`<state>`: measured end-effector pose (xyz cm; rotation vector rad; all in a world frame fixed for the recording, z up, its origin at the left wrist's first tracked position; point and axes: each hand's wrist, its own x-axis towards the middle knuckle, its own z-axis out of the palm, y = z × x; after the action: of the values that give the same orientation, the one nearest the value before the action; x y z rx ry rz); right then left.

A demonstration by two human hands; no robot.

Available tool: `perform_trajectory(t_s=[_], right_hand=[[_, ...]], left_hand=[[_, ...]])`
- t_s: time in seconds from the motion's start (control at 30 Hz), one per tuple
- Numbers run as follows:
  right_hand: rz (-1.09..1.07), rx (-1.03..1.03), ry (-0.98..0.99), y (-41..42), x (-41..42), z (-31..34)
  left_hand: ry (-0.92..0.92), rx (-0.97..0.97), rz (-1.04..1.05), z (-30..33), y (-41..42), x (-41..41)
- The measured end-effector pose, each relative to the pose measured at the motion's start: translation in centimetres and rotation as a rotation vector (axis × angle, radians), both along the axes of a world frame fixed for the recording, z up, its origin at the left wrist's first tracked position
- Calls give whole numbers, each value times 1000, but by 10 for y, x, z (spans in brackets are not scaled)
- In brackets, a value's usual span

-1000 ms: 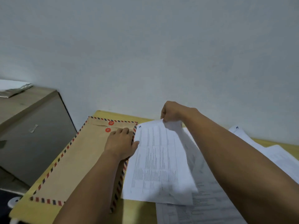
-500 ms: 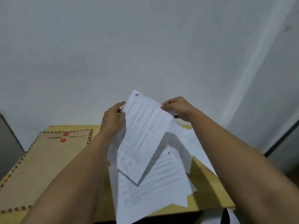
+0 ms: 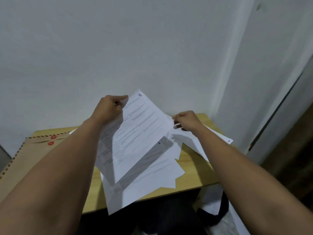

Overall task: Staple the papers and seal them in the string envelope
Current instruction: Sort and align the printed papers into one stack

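Note:
My left hand (image 3: 110, 109) pinches the top edge of a printed sheet marked 1 (image 3: 138, 133) and holds it lifted and tilted above the table. My right hand (image 3: 186, 122) pinches the corner of another sheet (image 3: 199, 143) that lies to the right. Under the lifted sheet lie more loose printed papers (image 3: 152, 177), one marked 2, fanned out and hanging over the table's front edge. The brown string envelope (image 3: 33, 155) with a striped border and two red discs lies flat at the left, partly behind my left forearm. No stapler is in view.
The small wooden table (image 3: 194, 175) stands against a pale wall, with a door frame to the right. Below the front edge is something dark and a white bag with a dark strap (image 3: 218, 212).
The sheet marked 1 has gone fully into my left hand and risen a little. My right hand has let go of it, dropped to the right and taken the corner of another sheet.

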<state>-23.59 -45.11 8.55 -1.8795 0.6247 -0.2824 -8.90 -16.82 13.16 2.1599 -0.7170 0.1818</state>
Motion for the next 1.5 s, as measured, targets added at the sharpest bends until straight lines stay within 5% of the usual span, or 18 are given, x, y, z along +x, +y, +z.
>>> perform_trajectory(t_s=[0.23, 0.53, 0.97, 1.23, 1.5], right_hand=[[86, -222, 305, 26, 4, -83], [61, -421, 350, 60, 38, -102], [-78, -352, 365, 51, 52, -114], [-129, -231, 201, 50, 48, -103], [15, -262, 316, 57, 41, -102]], left_hand=[[1, 106, 67, -22, 30, 5], [35, 162, 110, -52, 43, 18], [91, 153, 126, -62, 43, 30], [41, 174, 116, -46, 50, 23], [25, 174, 112, -35, 58, 10]])
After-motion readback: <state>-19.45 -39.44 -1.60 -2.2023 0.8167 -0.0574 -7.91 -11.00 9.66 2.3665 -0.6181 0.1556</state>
